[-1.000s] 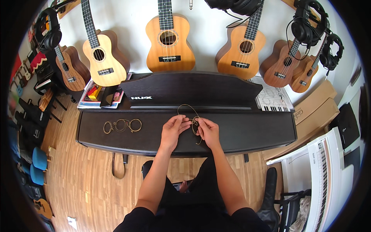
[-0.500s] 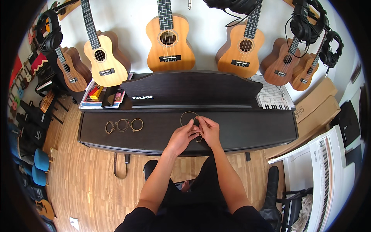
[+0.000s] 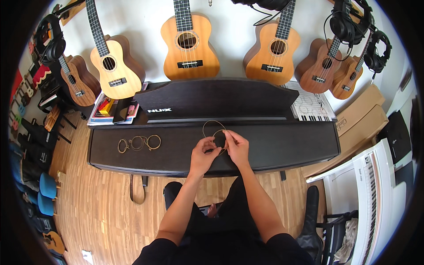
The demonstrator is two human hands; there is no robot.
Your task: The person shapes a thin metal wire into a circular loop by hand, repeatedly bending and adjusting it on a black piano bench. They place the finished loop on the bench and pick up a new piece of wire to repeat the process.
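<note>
A loosely looped bronze-coloured wire string (image 3: 214, 121) is between my two hands over the closed dark lid (image 3: 287, 145) of a digital piano. My left hand (image 3: 204, 154) pinches the lower left of the loops. My right hand (image 3: 237, 148) grips them at the right, fingertips near the upper part of the smaller loop. Several more coiled strings (image 3: 154, 136) lie in a row on the lid to the left.
Ukuleles (image 3: 190, 48) hang along the wall behind the music rest (image 3: 216, 99), with headphones (image 3: 342, 26) among them. Printed sheets (image 3: 311, 106) and books (image 3: 101, 115) flank the rest. Cardboard boxes (image 3: 364, 123) and a white keyboard (image 3: 362, 194) stand at right.
The string between my hands now forms two rounder loops. My left fingers have shifted lower on it, and my right fingertips have moved slightly up from where they were a second ago.
</note>
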